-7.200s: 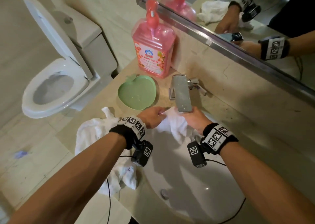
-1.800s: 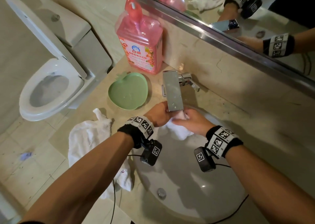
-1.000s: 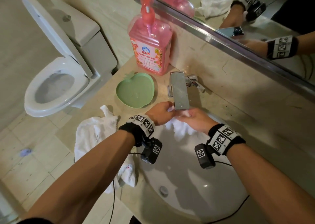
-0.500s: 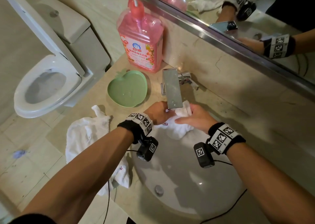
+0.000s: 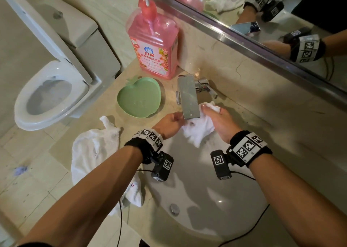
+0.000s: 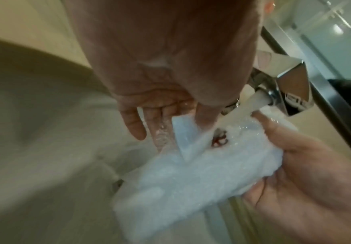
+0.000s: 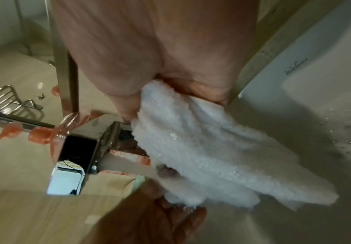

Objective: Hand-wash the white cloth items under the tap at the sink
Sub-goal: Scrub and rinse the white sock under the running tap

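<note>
A: Room to move?
B: Little; the tap spout hangs just above, sink open below.
A: And the white cloth?
B: Under the stream, bunched in the right hand; left hand pinches its edge

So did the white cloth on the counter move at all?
No. The white cloth on the counter lies left of the basin, below the green dish, as before.
</note>
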